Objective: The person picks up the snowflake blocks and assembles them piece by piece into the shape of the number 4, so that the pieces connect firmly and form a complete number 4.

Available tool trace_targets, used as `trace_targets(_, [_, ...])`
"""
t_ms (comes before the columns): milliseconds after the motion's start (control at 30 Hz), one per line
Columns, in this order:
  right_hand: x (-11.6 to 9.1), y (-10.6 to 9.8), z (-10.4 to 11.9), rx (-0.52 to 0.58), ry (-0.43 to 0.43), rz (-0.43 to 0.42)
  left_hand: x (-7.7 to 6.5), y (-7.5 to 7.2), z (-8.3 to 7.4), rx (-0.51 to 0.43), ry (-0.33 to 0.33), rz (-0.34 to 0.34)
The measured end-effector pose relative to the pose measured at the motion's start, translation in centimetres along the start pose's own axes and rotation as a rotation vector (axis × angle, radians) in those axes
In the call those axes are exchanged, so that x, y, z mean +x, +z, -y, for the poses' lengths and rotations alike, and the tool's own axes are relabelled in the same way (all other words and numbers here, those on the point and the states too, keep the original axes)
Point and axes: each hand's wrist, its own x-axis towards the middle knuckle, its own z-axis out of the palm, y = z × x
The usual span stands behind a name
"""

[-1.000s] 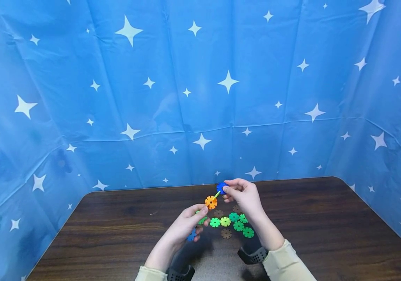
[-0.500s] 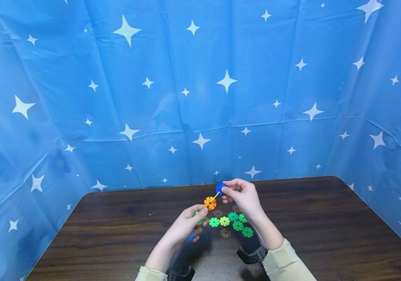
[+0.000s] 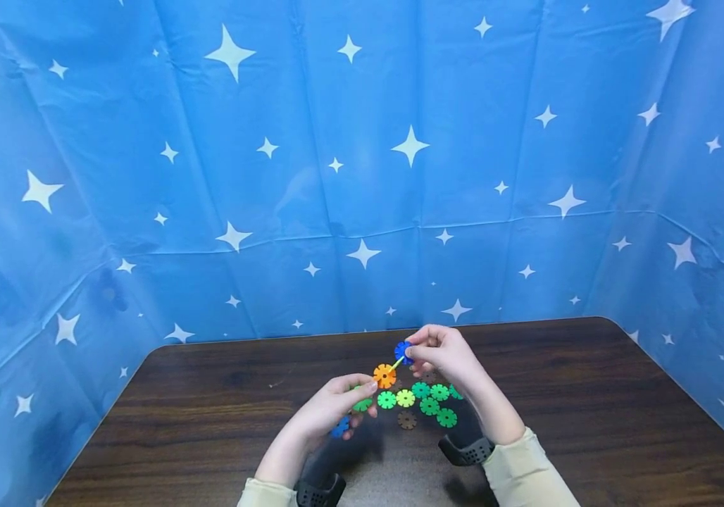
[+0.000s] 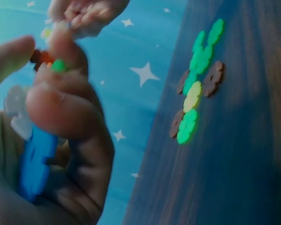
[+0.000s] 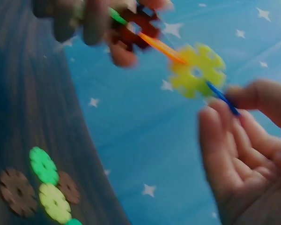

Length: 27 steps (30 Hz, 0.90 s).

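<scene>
A chain of flat, notched building discs spans my two hands in the air. My left hand (image 3: 330, 408) grips its lower end, near an orange disc (image 3: 384, 377) that shows edge-on (image 5: 161, 47) in the right wrist view. A yellow disc (image 5: 185, 77) slots in beyond the orange one, and a brown disc (image 5: 147, 30) sits at the left fingers. With thumb and fingers, my right hand (image 3: 447, 352) pinches a dark blue disc (image 3: 402, 352) touching the yellow one. Within the left palm are a blue disc (image 4: 35, 164) and a pale disc (image 4: 18, 110), partly hidden by fingers.
On the dark wooden table (image 3: 210, 422) lies a joined figure of several green discs (image 3: 429, 406), a yellow-green disc (image 3: 406, 403) and brown discs (image 3: 407, 420). A blue starry curtain (image 3: 362, 183) surrounds the table's back and sides.
Both hands, with the disc chain between them, have come slightly nearer and a little to the right. The right hand keeps its pinch on the dark blue disc.
</scene>
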Motion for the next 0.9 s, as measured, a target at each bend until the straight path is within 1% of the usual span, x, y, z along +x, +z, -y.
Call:
trace_targets(133, [-0.3, -1.4, 0.1, -0.092, 0.06, 0.206, -0.4, -0.4, -0.2, 0.056, -0.044, 0.036])
trace_targets(200, [-0.4, -1.9, 0.1, -0.123, 0.064, 0.301, -0.6, -0.6, -0.1, 0.078, -0.058, 0.051])
trace_targets(267, [-0.4, -2.1, 0.1, -0.138, 0.067, 0.369, -0.6, -0.8, 0.0, 0.089, -0.064, 0.058])
trace_targets(333, [-0.4, -2.3, -0.1, -0.139, 0.069, 0.412, -0.6, -0.9, 0.1, 0.085, -0.07, 0.054])
trace_targets(467, [-0.1, -2.2, -0.9, -0.095, 0.088, 0.447, -0.7, -1.5, 0.2, 0.063, -0.071, 0.008])
trace_targets(600, [0.2, -2.0, -1.7, -0.032, 0.112, 0.47, -1.0, -2.4, 0.0, 0.014, -0.055, -0.066])
trace_targets(767, [0.5, -1.8, -2.7, 0.028, 0.138, 0.472, -1.4, -3.3, -0.3, -0.125, -0.029, -0.186])
trace_targets(900, [0.6, -1.6, -3.2, 0.054, 0.144, 0.46, -1.6, -3.7, -0.4, -0.243, 0.013, -0.262])
